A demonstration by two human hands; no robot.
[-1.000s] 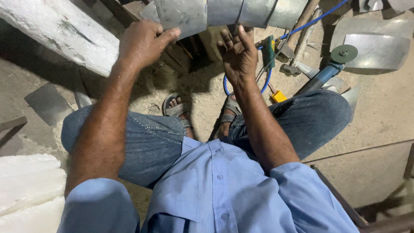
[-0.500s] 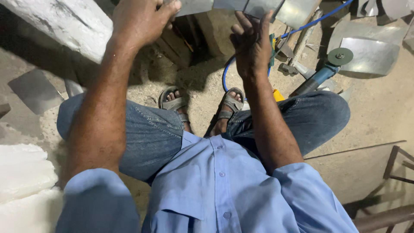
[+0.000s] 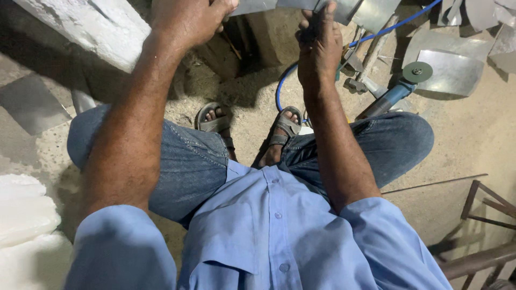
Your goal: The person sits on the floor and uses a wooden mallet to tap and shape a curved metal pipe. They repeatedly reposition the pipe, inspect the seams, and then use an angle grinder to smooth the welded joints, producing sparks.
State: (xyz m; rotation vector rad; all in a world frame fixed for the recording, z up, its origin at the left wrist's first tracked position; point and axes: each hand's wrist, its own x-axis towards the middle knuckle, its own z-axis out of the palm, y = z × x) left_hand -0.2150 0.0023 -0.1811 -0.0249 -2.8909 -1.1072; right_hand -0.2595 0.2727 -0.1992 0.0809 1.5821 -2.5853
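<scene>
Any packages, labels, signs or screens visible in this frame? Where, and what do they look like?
None can be made out. Both hands, left hand and right hand, grip a bent grey sheet-metal piece at the top edge; a blue angle grinder lies on the floor to the right.

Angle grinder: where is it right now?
In the head view, the grinder lies on the floor at upper right, beyond the right knee, beside a cut metal sheet.

A shiny grey sheet-metal piece (image 3: 301,5), plain and unpatterned, above a sandy beige floor (image 3: 473,139). A bright blue hose (image 3: 376,36) and a blue-bodied grinder (image 3: 389,99) with a dark green disc. Light blue shirt (image 3: 269,231), faded blue jeans (image 3: 183,161), grey-brown sandals (image 3: 282,129).
</scene>
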